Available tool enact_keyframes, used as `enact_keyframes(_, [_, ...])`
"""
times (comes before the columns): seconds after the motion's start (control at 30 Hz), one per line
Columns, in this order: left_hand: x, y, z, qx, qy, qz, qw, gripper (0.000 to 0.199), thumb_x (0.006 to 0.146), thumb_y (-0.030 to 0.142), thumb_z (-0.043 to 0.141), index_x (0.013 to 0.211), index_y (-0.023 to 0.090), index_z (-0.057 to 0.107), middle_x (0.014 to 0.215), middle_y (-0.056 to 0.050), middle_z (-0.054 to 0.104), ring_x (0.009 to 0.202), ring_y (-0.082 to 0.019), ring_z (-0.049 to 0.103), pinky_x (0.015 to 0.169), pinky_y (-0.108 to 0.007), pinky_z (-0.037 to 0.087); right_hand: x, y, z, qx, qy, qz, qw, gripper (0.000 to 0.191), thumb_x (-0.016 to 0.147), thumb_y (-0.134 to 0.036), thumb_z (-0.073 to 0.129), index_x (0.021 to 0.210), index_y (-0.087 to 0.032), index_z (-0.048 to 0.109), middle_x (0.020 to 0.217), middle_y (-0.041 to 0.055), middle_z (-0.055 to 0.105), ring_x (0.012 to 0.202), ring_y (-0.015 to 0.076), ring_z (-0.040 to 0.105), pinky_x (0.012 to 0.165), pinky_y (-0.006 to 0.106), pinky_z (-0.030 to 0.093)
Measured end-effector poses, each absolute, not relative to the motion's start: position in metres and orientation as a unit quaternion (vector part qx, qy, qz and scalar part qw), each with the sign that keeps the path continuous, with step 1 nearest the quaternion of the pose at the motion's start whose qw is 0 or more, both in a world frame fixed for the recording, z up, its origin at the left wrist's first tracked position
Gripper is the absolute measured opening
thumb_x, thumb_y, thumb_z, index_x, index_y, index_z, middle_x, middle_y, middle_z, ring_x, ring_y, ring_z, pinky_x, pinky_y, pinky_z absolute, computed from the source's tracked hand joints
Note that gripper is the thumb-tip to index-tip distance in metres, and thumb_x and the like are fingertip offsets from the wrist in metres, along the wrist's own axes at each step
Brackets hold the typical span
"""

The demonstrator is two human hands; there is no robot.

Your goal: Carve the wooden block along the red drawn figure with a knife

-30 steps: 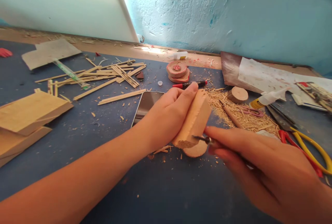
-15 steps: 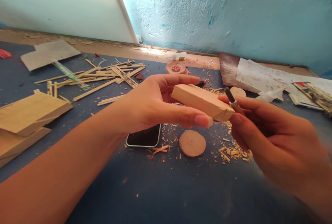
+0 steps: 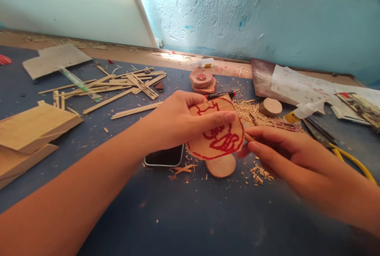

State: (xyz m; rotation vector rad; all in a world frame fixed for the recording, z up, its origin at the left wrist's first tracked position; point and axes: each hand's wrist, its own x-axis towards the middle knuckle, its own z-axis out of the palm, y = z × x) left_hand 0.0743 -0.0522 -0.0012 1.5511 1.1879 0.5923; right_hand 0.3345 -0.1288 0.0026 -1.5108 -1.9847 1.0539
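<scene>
My left hand (image 3: 190, 121) grips a block of wood (image 3: 204, 147), thumb across its front and fingers behind. Its face, turned towards me, carries a drawing in thick red lines with a red outline round the edge. At the block's right edge is my right hand (image 3: 276, 149), its thumb and fingers closed on a slim brown-handled tool (image 3: 248, 137). Most of that tool is hidden by the fingers, so its working end cannot be made out. Below the block, a round wood slice (image 3: 221, 169) lies on the blue table, partly covered from view.
Behind the hands lie wood shavings (image 3: 247, 109), a black marker (image 3: 221, 95), stacked red-edged slices (image 3: 202, 80) and a glue bottle (image 3: 303, 111). A phone (image 3: 164, 157) lies under my left wrist. Thin sticks (image 3: 118, 86) and wooden boards (image 3: 38, 125) are left; yellow-handled pliers (image 3: 353, 159) right.
The block has turned from edge-on so that its red-drawn face shows. My right hand has shifted slightly left and down, and the tool's dark end no longer stands up above its fingers.
</scene>
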Motion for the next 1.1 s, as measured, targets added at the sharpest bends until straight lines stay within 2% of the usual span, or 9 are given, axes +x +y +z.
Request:
enact_keyframes(0.2, [0.071,-0.045,-0.007,0.694,0.555,0.176,0.424,0.049,0.079,0.069,0.092,0.086,0.021,0.082,0.074,-0.004,0.080,0.066,-0.018,0.068,0.051,-0.026,0.043,0.350,-0.127,0.004,-0.561,-0.774,0.218,0.200,0.023,0.104,-0.038,0.072,0.118,-0.026,0.086,0.071,-0.0006,0.077,0.049,0.0140,0.065,0.040,0.024,0.042])
enact_keyframes(0.4, [0.069,-0.042,-0.012,0.709,0.520,0.198,0.434,0.041,0.089,0.061,0.089,0.100,0.022,0.089,0.090,-0.007,0.088,0.081,-0.023,0.078,0.062,-0.030,0.056,0.342,-0.134,0.012,-0.473,-0.791,0.258,0.288,0.025,0.104,-0.026,0.073,0.126,-0.029,0.084,0.113,0.0052,0.088,0.083,0.0206,0.087,0.049,0.020,0.062])
enact_keyframes(0.53, [0.068,-0.040,-0.013,0.696,0.495,0.185,0.486,0.046,0.091,0.064,0.089,0.107,0.021,0.090,0.096,-0.010,0.090,0.084,-0.026,0.081,0.061,-0.030,0.056,0.345,-0.136,0.013,-0.459,-0.769,0.284,0.342,0.024,0.107,-0.020,0.077,0.123,-0.036,0.086,0.131,0.0018,0.087,0.114,0.0216,0.088,0.083,0.020,0.076])
enact_keyframes(0.6, [0.070,-0.041,-0.015,0.699,0.483,0.171,0.499,0.046,0.094,0.064,0.086,0.110,0.020,0.090,0.097,-0.010,0.090,0.084,-0.025,0.080,0.061,-0.029,0.055,0.348,-0.139,0.013,-0.456,-0.764,0.288,0.355,0.031,0.107,-0.017,0.077,0.125,-0.039,0.088,0.141,-0.0008,0.085,0.136,0.0247,0.083,0.103,0.025,0.075])
enact_keyframes(0.67, [0.073,-0.043,-0.017,0.714,0.477,0.171,0.483,0.044,0.098,0.061,0.082,0.110,0.020,0.090,0.095,-0.008,0.089,0.082,-0.024,0.078,0.062,-0.029,0.053,0.349,-0.144,0.013,-0.452,-0.766,0.294,0.350,0.034,0.107,-0.021,0.080,0.133,-0.042,0.087,0.148,-0.0007,0.083,0.146,0.0289,0.078,0.110,0.030,0.074])
enact_keyframes(0.73, [0.076,-0.045,-0.022,0.738,0.472,0.186,0.445,0.041,0.100,0.058,0.079,0.111,0.020,0.090,0.092,-0.007,0.088,0.081,-0.022,0.076,0.065,-0.030,0.051,0.348,-0.147,0.014,-0.461,-0.761,0.286,0.357,0.036,0.105,-0.026,0.084,0.138,-0.041,0.085,0.144,0.0009,0.084,0.138,0.0300,0.082,0.107,0.033,0.077])
enact_keyframes(0.87, [0.079,-0.045,-0.031,0.797,0.449,0.212,0.344,0.034,0.103,0.047,0.074,0.117,0.020,0.091,0.099,-0.006,0.088,0.087,-0.021,0.075,0.077,-0.032,0.051,0.340,-0.149,0.013,-0.469,-0.772,0.177,0.391,0.013,0.104,-0.024,0.085,0.108,-0.036,0.087,0.120,-0.0012,0.088,0.102,0.0208,0.088,0.087,0.029,0.078])
enact_keyframes(0.93, [0.081,-0.044,-0.034,0.817,0.431,0.214,0.318,0.034,0.104,0.044,0.072,0.119,0.020,0.091,0.101,-0.007,0.088,0.088,-0.021,0.075,0.080,-0.033,0.051,0.337,-0.147,0.013,-0.448,-0.801,0.160,0.364,0.014,0.108,-0.025,0.079,0.100,-0.035,0.085,0.111,-0.0007,0.088,0.091,0.0190,0.086,0.078,0.029,0.075])
enact_keyframes(1.1, [0.083,-0.043,-0.038,0.815,0.411,0.207,0.353,0.035,0.107,0.047,0.069,0.117,0.021,0.091,0.107,-0.007,0.090,0.092,-0.022,0.076,0.082,-0.034,0.052,0.334,-0.147,0.010,-0.440,-0.800,0.199,0.356,0.012,0.105,-0.027,0.081,0.113,-0.033,0.075,0.100,0.0003,0.087,0.076,0.0190,0.084,0.073,0.032,0.073])
